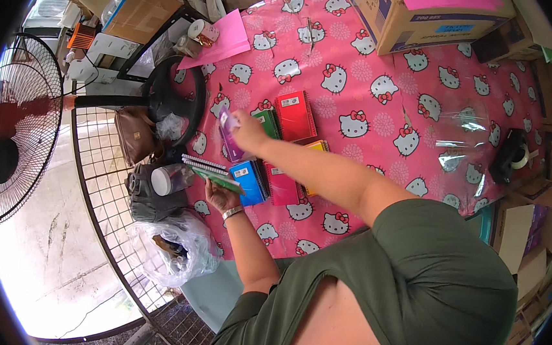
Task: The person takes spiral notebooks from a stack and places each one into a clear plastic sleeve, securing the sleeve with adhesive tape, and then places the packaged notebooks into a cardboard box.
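My left hand [222,197], with a watch at its wrist, grips a small stack of spiral notebooks [218,180] with a green cover on top, held tilted above the table's left side. Reaching across, my right hand [250,132] is closed on the upper part of a purple notebook [231,147]. Close by lie a green notebook [269,124], a red notebook [297,114], a blue notebook [248,182], a dark pink notebook [282,186] and a yellow notebook [319,147]. The right forearm partly covers the yellow and dark pink ones.
A pink cat-patterned cover [359,101] spreads over the table. Cartons [439,30] stand at the far right, near a black tape dispenser [512,157]. Along the left are a fan [16,132], a brown bag [135,137], a lidded jar [168,179] and a clear plastic bag [182,249].
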A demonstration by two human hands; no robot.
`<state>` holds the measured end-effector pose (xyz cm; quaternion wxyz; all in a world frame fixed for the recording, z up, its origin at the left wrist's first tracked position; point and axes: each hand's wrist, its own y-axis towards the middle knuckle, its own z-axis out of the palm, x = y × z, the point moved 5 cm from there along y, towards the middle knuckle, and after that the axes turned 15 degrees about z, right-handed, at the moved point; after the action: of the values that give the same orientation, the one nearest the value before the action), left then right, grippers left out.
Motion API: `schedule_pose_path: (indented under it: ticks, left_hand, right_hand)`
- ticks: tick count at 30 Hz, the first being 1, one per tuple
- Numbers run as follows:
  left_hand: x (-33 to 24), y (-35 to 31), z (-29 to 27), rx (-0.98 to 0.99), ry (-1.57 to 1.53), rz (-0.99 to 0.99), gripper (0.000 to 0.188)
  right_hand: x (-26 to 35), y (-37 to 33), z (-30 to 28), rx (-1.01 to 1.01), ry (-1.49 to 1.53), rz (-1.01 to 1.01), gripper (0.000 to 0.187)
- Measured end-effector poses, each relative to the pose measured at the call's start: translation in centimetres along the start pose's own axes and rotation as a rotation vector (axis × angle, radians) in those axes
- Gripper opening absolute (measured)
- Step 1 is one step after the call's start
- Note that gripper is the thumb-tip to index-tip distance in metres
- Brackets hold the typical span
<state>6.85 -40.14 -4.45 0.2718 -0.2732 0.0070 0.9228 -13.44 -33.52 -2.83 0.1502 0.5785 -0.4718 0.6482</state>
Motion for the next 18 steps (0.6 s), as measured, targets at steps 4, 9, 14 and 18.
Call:
schedule_pose_path:
  ticks: [4,9,14,18]
  left_hand:
    - [-1.9,-0.1,-4.3,-0.023,-0.046,-0.063,0.027]
    - [0.2,2.7,-6.0,-0.121,0.065,-0.222,0.031]
    - [-1.3,8.2,-6.7,0.049,0.191,-0.289,0.022]
    - [-3.5,7.5,-4.0,-0.148,0.572,-0.28,0.028]
  right_hand:
    - [0.4,-3.2,5.9,0.098,0.18,0.056,0.038]
    - [-3.9,-1.8,5.4,-0.058,-0.254,0.227,0.041]
    - [-2.7,-2.7,2.0,-0.165,-0.246,-0.019,0.053]
    - [-3.7,-0.3,-11.5,-0.564,-0.54,-0.068,0.066]
